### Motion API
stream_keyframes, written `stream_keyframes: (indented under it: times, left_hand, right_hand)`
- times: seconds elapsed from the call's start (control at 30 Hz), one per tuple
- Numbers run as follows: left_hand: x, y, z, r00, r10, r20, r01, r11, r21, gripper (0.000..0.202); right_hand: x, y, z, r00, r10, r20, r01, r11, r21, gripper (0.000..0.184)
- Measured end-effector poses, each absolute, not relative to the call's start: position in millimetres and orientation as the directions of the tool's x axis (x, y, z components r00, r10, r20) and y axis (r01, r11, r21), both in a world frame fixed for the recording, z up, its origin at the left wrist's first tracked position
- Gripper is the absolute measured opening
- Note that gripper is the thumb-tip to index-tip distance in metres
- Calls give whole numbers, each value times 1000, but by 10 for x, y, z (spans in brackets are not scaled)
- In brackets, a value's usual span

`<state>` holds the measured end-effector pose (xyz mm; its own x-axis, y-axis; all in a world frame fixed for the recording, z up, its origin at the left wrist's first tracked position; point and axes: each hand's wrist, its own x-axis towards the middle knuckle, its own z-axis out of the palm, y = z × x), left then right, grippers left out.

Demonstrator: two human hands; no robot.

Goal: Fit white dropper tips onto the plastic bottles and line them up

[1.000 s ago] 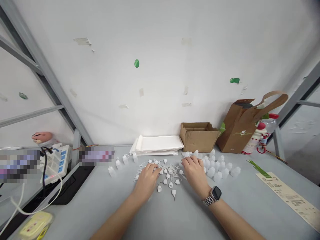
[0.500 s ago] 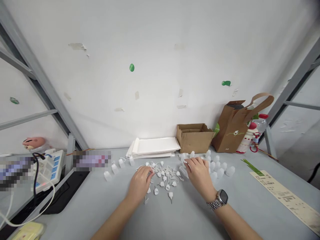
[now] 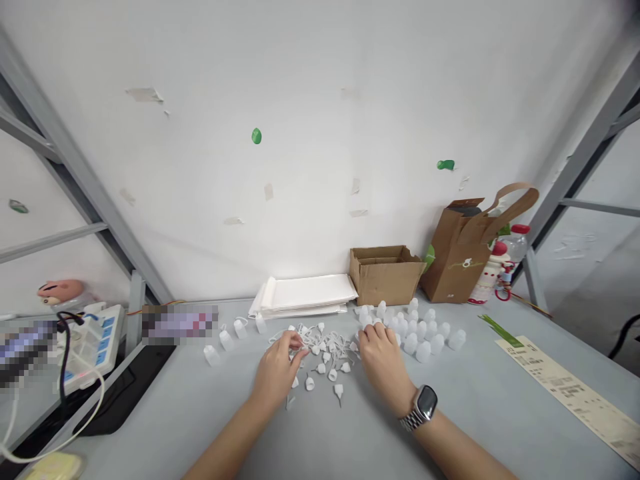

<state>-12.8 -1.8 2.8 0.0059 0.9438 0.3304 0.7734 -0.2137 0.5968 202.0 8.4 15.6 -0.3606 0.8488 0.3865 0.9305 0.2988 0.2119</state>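
Grey tabletop (image 3: 350, 440) against a white wall w/ tape scraps. L hand (image 3: 277, 370) sits at the left edge of the cap pile (image 3: 330, 347), a loose scatter of small white caps w/ thin tethers at mid-table. Its thumb + forefinger are pressed together on a cap (image 3: 299, 349) and the other fingers are curled under. R hand (image 3: 383, 360), wristwatch (image 3: 424, 405) on the wrist, lies palm down btwn the pile and the vials (image 3: 423, 330). Its fingers are bent, close together, tips at the nearest vials; can't tell if they grip anything. The vials are small translucent ones, standing in a tight cluster just right of that hand. Three more vials (image 3: 235, 330) stand in a row left of the pile, well apart from the cluster. Behind the pile, by the wall: stack of white sheets (image 3: 305, 297), then an open cardboard box (image 3: 385, 273), then a brown paper bag (image 3: 460, 260) w/ its handle up. Printed paper strip (image 3: 565, 387) lies far right. Power strip (image 3: 87, 340) w/ cables sits far left.
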Motion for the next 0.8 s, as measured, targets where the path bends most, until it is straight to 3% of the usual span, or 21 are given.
stream_keyframes:
  times: [0.13,0.33,0.43,0.53,0.63,0.73,0.8]
  left_hand:
    - [-130,-13,19,43,928,370,795,-256,550,29]
    - [-136,-9,5,112,879,464,775,-370,513,26]
    - [-123,-19,29,51,923,381,719,-298,627,25]
    - [-85,-29,80,-36,981,189,553,-138,822,24]
    - [-42,-27,133,-61,998,25,287,-6,958,25]
    - [-14,-20,168,-18,999,-44,105,46,993,30]
    - [0,-22,181,17,998,-67,44,66,997,33]
  right_hand:
    - [1996,77,133,-357,859,367,931,294,217,23]
    - [1963,76,102,-393,849,352,917,338,209,20]
    - [1944,60,104,-408,840,357,912,356,204,18]
    - [1937,39,118,-407,825,392,914,370,170,20]
    - [1942,3,154,-418,748,516,878,479,16,24]
    - [1931,-72,200,-381,663,645,752,628,-202,24]
    - [1907,-135,219,-318,679,661,655,662,-365,21]
